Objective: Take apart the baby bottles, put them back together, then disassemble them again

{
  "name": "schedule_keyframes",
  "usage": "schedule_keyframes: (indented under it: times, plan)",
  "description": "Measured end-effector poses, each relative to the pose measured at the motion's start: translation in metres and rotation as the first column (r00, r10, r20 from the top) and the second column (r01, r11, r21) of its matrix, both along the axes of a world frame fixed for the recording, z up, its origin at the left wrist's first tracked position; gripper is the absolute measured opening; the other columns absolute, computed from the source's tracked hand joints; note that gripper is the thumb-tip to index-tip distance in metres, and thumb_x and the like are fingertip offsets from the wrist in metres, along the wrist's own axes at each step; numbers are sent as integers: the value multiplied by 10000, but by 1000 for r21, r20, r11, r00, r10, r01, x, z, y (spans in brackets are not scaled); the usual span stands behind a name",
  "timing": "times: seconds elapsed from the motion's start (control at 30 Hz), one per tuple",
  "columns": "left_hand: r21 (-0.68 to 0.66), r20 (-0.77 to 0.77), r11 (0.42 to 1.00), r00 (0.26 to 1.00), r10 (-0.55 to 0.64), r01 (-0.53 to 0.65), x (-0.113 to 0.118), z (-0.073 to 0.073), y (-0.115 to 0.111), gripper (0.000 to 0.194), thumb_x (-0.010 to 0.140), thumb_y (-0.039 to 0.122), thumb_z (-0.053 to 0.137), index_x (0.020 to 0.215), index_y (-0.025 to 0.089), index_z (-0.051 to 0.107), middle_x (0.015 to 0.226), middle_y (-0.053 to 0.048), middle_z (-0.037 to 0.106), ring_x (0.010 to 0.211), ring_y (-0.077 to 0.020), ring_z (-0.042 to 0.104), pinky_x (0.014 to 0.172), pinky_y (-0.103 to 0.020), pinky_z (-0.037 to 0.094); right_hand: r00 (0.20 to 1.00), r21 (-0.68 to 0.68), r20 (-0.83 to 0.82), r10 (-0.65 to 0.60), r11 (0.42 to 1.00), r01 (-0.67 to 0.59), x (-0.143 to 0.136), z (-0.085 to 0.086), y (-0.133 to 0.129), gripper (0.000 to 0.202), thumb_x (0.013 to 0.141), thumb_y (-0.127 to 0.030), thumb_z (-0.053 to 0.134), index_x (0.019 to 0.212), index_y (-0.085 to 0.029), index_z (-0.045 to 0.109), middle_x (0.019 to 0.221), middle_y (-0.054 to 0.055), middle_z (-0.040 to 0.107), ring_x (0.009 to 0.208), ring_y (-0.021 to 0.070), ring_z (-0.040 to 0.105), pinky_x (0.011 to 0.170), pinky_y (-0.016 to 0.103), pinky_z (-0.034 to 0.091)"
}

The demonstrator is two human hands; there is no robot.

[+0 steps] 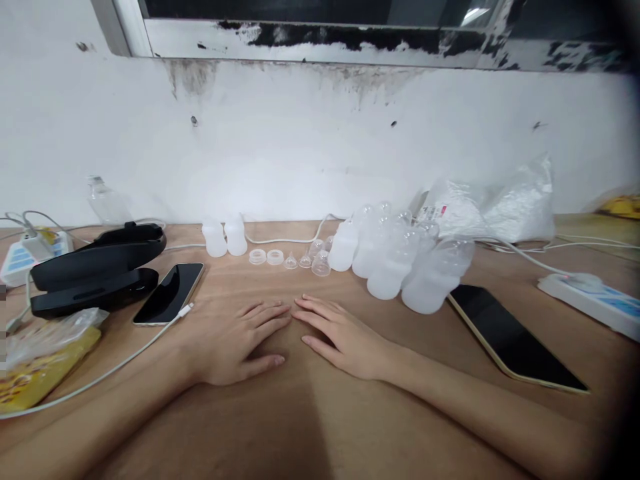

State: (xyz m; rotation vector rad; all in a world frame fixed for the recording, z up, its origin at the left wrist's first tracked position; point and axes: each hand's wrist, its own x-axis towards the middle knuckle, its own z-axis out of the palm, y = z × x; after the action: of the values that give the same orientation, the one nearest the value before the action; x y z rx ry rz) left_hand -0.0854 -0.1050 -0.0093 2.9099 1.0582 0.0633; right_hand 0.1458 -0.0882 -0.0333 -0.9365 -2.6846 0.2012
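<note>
Two bare hands, my left hand [240,341] and my right hand [353,343], lie palm down on the wooden worktop [240,433], angled inward, fingertips almost meeting; whether they touch, I can't tell. All my fingers are loose and hold nothing, thumbs apart from the rest. Beyond them stand two small white bottles [235,237], two clear rings [257,257], clear teats [291,263] and clear domed pieces [321,265], with bottles with domed tops [395,270] to the right. I judge this a resting step; handling any part would call for lifting a hand and reaching forward.
</note>
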Motion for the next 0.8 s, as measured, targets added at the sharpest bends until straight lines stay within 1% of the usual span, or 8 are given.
schedule_keyframes:
  times: [0.13,0.27,0.5,0.67,0.8]
  plan:
    - [-14,13,1000,1000,-10,10,0,-2,0,596,834,503,340,1345,228,207,1398,-53,270,1226,-265,324,1003,-406,260,1000,-9,19,-12,1000,13,-1,1,0,444,871,-353,341,1254,-141,418,1330,113,382,1249,204,289,1010,402,285]
    - [-24,27,1000,999,-19,20,1,-3,0,589,843,484,333,1346,204,207,1398,-66,269,1246,-250,291,1016,-396,246,1000,-11,6,-9,1000,9,-1,0,0,440,870,-353,347,1253,-149,420,1329,110,385,1249,204,290,1010,405,285]
    - [-42,29,999,1000,-11,12,1,-2,0,594,838,490,341,1346,213,208,1397,-68,269,1238,-265,303,1008,-414,251,1000,-1,7,-8,1000,8,-1,0,1,435,871,-348,345,1245,-142,427,1322,114,392,1244,205,298,1000,405,300]
    - [-43,48,999,999,-14,16,0,-3,1,587,841,480,345,1344,208,213,1399,-69,265,1245,-257,291,1013,-404,247,1000,7,-8,-3,1000,3,-2,-1,1,429,871,-348,347,1245,-153,425,1319,112,398,1239,205,307,992,413,306]
    - [-50,31,999,1000,2,-1,0,-2,0,592,832,504,338,1337,213,234,1392,-71,281,1232,-265,308,1004,-423,259,1000,18,14,-1,1000,0,0,-1,-1,431,875,-345,342,1250,-147,417,1320,115,395,1236,204,308,990,403,305]
